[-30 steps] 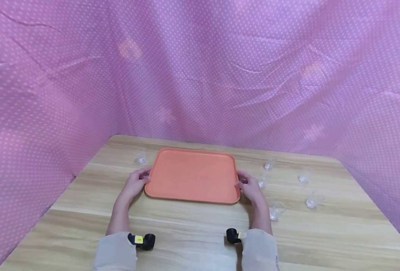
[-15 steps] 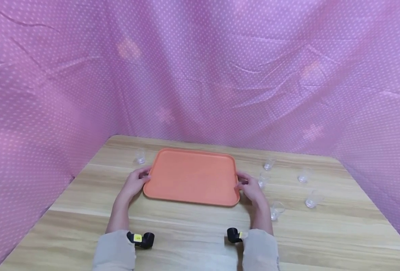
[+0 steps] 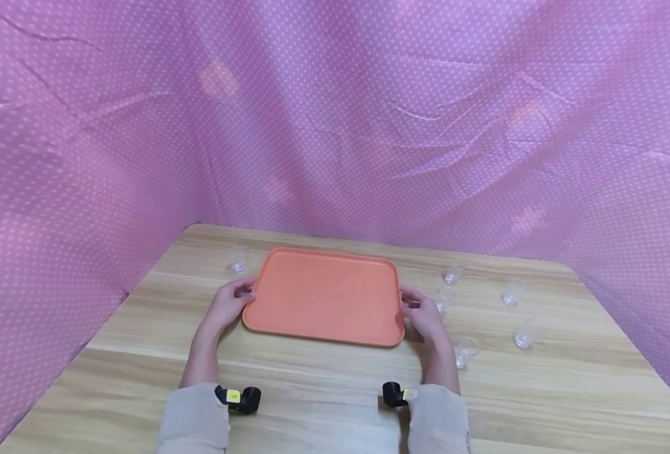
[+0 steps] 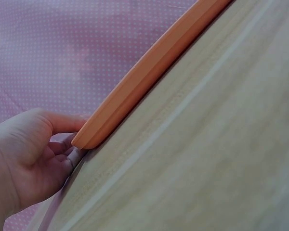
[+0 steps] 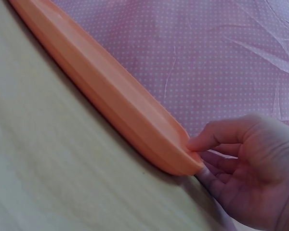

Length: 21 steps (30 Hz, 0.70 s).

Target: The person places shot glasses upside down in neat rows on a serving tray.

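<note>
An orange rectangular tray [image 3: 326, 296] lies level on the wooden table, or very slightly above it; I cannot tell which. Nothing stands on its surface. My left hand [image 3: 225, 307] grips its left rim, with the thumb on the upper edge and other fingers below, as the tray's side [image 4: 135, 79] shows in the left wrist view. On the opposite side, my right hand [image 3: 424, 317] pinches the right rim in the same way. In the right wrist view, the right thumb [image 5: 216, 134] presses on the tray's corner. Fingertips under the rim are partly hidden.
One small clear glass [image 3: 236, 261] stands left of the tray. Several more are spread on the right, among them a glass [image 3: 442, 302] close beside my right hand and another glass [image 3: 464, 354] by the right forearm. A pink dotted curtain [image 3: 335, 126] hangs behind the table [image 3: 312, 391].
The tray's near edge has come very slightly toward me, with both hands keeping their hold. The whole view has shifted a little. The glasses stay in place on the table.
</note>
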Tool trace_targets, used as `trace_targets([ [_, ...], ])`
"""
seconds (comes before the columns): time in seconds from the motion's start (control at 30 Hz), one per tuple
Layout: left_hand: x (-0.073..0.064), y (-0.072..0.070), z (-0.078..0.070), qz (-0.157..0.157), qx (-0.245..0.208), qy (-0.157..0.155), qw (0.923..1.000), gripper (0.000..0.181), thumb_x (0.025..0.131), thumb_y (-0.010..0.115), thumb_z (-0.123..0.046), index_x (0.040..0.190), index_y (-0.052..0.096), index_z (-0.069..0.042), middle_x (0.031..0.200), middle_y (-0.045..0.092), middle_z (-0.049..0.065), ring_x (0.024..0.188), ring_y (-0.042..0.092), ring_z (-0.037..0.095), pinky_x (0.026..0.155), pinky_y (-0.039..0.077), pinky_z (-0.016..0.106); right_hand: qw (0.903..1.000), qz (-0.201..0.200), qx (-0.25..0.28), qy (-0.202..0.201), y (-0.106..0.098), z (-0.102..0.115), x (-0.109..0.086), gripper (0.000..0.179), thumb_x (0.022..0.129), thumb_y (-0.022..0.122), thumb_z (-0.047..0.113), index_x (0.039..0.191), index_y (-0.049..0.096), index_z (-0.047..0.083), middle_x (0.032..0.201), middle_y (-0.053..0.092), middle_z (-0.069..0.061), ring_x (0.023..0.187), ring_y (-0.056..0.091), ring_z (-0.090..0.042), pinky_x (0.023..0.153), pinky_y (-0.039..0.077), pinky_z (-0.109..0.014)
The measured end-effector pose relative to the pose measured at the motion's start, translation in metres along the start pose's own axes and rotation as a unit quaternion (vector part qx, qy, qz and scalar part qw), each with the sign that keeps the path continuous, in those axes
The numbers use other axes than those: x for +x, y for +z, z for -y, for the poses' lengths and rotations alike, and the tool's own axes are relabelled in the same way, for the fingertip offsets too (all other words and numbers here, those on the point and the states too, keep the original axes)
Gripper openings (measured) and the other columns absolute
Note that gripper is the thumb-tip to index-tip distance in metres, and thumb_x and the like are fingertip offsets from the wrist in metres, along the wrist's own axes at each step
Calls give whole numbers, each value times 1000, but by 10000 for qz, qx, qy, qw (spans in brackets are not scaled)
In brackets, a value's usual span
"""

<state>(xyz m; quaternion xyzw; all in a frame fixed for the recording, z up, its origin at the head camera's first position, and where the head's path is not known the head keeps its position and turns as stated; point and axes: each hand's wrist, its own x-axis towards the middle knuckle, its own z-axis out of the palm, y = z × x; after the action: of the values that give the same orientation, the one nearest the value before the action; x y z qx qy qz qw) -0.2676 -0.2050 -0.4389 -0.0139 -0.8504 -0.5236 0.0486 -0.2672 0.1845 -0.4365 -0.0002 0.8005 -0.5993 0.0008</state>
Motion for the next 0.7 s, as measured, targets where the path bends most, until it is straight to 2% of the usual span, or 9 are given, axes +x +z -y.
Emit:
trace_targets([
  [0.17, -1, 0, -1, -53, 12, 59, 10000, 37, 86, 57, 2, 122, 51, 11, 108, 57, 24, 96, 53, 31, 80, 46, 28, 10000, -15, -27, -13, -2, -2, 1, 49, 78, 51, -12, 127, 47, -9, 122, 51, -26, 105, 51, -34, 79, 45, -23],
  [0.4, -1, -1, 0, -34, 123, 257, 9996, 36, 86, 58, 3, 119, 53, 13, 104, 59, 24, 94, 55, 31, 80, 47, 29, 10000, -45, 15, 40, -3, -2, 0, 48, 79, 51, -11, 127, 48, -9, 119, 52, -28, 99, 56, -34, 80, 49, -28],
  [0.7, -1, -1, 1, 50, 98, 312, 9995, 37, 85, 59, 3, 120, 52, 13, 103, 60, 23, 93, 55, 30, 79, 47, 27, 9999, -87, -83, 51, -4, -3, 0, 49, 78, 51, -9, 127, 49, -8, 118, 54, -27, 96, 58, -31, 79, 46, -25],
])
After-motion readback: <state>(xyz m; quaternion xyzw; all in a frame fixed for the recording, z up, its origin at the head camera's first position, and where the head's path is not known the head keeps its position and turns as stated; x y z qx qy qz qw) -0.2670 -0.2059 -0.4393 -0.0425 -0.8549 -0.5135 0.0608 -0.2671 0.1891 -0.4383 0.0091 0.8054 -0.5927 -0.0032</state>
